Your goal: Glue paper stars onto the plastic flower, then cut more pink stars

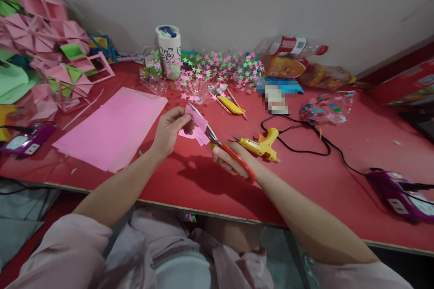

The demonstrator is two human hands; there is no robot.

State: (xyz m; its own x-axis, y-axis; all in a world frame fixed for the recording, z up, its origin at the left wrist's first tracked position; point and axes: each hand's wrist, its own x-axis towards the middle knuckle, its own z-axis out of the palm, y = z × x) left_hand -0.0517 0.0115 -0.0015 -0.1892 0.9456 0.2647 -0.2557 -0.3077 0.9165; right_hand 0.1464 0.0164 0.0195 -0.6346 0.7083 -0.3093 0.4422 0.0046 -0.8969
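Observation:
My left hand (171, 128) pinches a small piece of pink paper (197, 127) above the red table (217, 180). My right hand (230, 159) grips red-handled scissors (222, 144), whose blades are open around the pink piece. A small pink offcut lies on the table just under the paper. A stack of pink paper sheets (113, 127) lies to the left of my left hand. A yellow glue gun (261, 144) rests right beside my right hand, its black cord trailing off to the right.
Pink and green folded paper shapes (40, 45) pile at the far left. A white cup (168, 49), a heap of small paper stars (220, 70), a yellow utility knife (231, 105) and plastic bottles (291, 56) stand along the wall. Purple devices (400, 194) sit at both table ends.

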